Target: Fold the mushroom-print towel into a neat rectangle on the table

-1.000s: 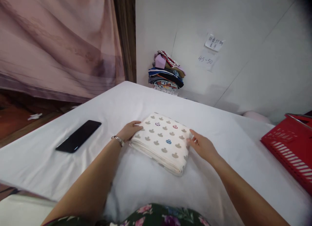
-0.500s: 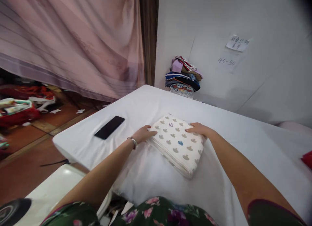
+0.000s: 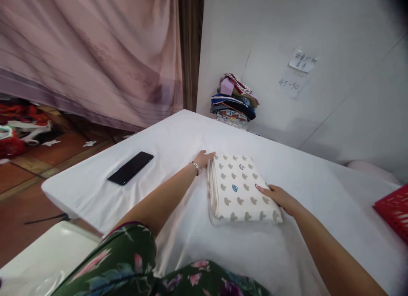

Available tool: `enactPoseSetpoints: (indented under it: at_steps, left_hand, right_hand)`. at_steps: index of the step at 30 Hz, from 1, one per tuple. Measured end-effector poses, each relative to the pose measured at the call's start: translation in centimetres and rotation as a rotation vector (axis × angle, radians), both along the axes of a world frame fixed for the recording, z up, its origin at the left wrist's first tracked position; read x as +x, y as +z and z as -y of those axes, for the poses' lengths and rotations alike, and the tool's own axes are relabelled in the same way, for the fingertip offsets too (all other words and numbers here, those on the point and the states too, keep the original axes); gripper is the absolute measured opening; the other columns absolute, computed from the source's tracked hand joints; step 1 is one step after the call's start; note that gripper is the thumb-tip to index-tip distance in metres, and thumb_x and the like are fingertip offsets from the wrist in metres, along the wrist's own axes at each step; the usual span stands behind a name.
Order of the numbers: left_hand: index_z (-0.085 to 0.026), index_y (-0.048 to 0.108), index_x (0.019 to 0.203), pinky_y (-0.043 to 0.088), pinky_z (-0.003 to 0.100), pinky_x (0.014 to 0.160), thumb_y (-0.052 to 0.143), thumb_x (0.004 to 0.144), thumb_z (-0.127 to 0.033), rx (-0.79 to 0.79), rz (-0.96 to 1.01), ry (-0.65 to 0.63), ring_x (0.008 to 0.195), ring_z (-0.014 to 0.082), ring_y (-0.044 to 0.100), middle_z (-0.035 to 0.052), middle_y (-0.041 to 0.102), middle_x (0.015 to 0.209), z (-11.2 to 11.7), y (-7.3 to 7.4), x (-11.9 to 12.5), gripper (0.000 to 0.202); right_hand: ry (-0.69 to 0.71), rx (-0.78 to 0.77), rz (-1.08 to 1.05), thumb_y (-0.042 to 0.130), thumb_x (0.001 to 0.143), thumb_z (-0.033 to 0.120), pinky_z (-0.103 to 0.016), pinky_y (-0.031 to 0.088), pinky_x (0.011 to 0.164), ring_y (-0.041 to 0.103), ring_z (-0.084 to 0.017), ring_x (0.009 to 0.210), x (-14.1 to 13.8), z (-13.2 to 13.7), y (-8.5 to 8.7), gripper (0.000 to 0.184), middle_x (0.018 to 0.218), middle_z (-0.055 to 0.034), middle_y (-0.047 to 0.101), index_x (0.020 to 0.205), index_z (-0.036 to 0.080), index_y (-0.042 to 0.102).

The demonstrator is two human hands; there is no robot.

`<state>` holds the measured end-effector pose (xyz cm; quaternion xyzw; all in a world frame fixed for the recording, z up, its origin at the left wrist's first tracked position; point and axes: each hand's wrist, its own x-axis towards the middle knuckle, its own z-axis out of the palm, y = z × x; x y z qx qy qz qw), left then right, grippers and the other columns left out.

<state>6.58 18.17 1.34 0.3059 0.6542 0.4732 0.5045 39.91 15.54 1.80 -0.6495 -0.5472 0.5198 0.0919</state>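
A folded white cloth [image 3: 240, 202] printed with grey mushroom shapes, plus a few coloured ones, lies on the white-covered table. Its layered fold edges face left. My left hand [image 3: 203, 159], with a bracelet at the wrist, grips the far left corner. On the opposite side, my right hand [image 3: 280, 197] holds the right edge, thumb on top and the other fingers mostly hidden. To the left of the cloth lies a black smartphone [image 3: 131, 168], apart from both hands.
A stack of folded clothes [image 3: 234, 102] stands by the wall beyond the table [image 3: 178, 130]. At the right edge is a red slatted basket [image 3: 393, 211]. A pink curtain [image 3: 95, 53] hangs at the left, and a white chair or stool [image 3: 54, 253] is at lower left.
The folded cloth has turned clockwise, so its layered edge now faces left. My left hand has gone to its far corner, and my right hand has come nearer along the right side.
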Motion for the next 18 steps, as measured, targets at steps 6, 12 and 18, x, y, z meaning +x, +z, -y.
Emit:
enactPoseSetpoints:
  at_steps: [6, 12, 18]
  left_hand:
    - [-0.013, 0.017, 0.137, 0.052, 0.031, 0.064, 0.064, 0.072, -0.042, -0.054, 0.060, -0.003, 0.088, 0.0202, 0.058, 0.0196, 0.051, 0.118, 4.7, 0.4, -0.1, 0.085]
    - [-0.016, 0.019, 0.135, 0.051, 0.029, 0.058, 0.066, 0.069, -0.042, -0.204, 0.023, -0.072, 0.067, 0.0141, 0.058, 0.0146, 0.056, 0.106, 8.6, 1.1, 1.8, 0.085]
    - [-0.012, 0.048, 0.110, 0.046, 0.026, 0.053, 0.069, 0.063, -0.047, -0.240, 0.112, -0.132, 0.056, 0.0119, 0.052, 0.0058, 0.059, 0.078, 7.7, 0.5, 2.6, 0.062]
  right_hand:
    - [-0.001, 0.014, -0.089, 0.058, 0.069, 0.061, -0.030, 0.052, 0.070, 0.063, -0.023, 0.090, 0.5, -1.0, -0.5, 0.054, 0.105, -0.0117, 0.065, 0.100, 0.017, 0.060]
    - [-0.112, -0.019, -0.311, 0.064, 0.068, 0.054, -0.033, 0.053, 0.070, 0.066, -0.024, 0.082, -0.7, -1.7, -1.4, 0.049, 0.096, -0.0119, 0.068, 0.100, 0.016, 0.060]
    - [-0.135, -0.177, -0.428, 0.065, 0.069, 0.050, -0.038, 0.053, 0.074, 0.066, -0.027, 0.082, -1.4, -0.4, -0.2, 0.049, 0.093, -0.0141, 0.069, 0.101, 0.014, 0.060]
